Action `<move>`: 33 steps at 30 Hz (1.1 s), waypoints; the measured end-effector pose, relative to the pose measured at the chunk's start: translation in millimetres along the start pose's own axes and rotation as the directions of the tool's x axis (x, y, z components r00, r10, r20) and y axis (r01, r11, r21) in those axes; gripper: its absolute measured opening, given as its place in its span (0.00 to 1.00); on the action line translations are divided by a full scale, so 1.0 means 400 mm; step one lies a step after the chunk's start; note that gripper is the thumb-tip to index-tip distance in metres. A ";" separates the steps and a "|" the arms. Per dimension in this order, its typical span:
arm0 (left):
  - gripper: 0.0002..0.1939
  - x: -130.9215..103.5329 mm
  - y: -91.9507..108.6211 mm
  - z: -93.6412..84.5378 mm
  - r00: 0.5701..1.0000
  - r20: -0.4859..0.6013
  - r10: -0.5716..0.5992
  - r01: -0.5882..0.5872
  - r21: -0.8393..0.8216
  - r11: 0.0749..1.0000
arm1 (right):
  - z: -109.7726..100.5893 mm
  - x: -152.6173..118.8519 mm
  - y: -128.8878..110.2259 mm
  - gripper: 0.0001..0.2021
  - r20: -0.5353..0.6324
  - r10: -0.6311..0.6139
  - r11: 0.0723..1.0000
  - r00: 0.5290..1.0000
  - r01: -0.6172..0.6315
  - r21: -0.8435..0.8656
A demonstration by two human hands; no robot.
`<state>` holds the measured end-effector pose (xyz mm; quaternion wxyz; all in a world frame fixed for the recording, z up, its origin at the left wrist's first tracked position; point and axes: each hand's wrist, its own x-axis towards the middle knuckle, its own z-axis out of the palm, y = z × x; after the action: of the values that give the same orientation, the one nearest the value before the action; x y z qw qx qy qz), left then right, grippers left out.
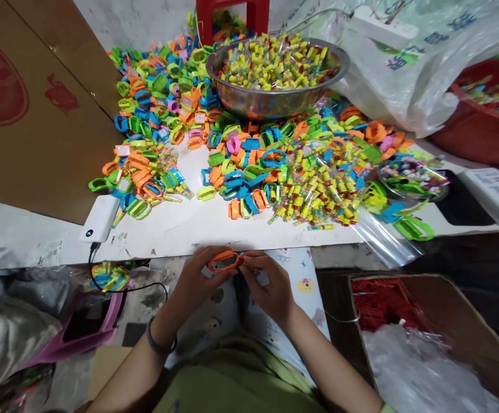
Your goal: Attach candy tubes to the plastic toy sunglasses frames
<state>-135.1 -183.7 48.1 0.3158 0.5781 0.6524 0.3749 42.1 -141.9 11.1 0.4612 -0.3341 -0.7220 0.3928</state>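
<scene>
My left hand (194, 282) is closed around an orange toy watch (223, 253), a band looped like a bracelet, held just off the table's front edge. Against its right end, my right hand (273, 287) pinches a small tube with a red and yellow end (241, 261); the fingers hide most of it. Whether the tube is inside the band or only touching it, I cannot tell. On the table ahead lies a heap of toy watches (241, 180) in orange, blue and green. Beside it is a pile of yellow-capped tubes (314, 192).
A steel basin (258, 100) full of such tubes stands at the back. At left are a cardboard box (47, 115) and a white power bank (100, 218) with a cable. A phone (464, 198) and a red tub (477, 135) are at right, an open carton (468, 310) below.
</scene>
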 end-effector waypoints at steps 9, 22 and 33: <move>0.16 0.002 -0.022 0.006 0.993 0.045 -0.111 0.110 0.011 0.994 | 0.007 0.000 0.014 0.03 0.229 -0.057 0.858 0.972 0.165 -0.486; 0.15 0.015 -0.040 0.024 0.962 0.144 -0.231 0.224 0.064 0.972 | 0.005 -0.004 0.023 0.06 0.319 0.108 0.825 0.942 0.094 -0.557; 0.25 0.171 -0.095 -0.245 0.900 -0.434 -0.035 0.143 0.218 0.965 | -0.103 0.063 0.119 0.17 -0.049 0.135 0.554 0.990 -0.116 -0.824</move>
<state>-246.7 -129.8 67.9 0.1090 0.4859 0.7726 0.3939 77.2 -87.6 -9.4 0.2154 -0.5574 -0.8005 0.0453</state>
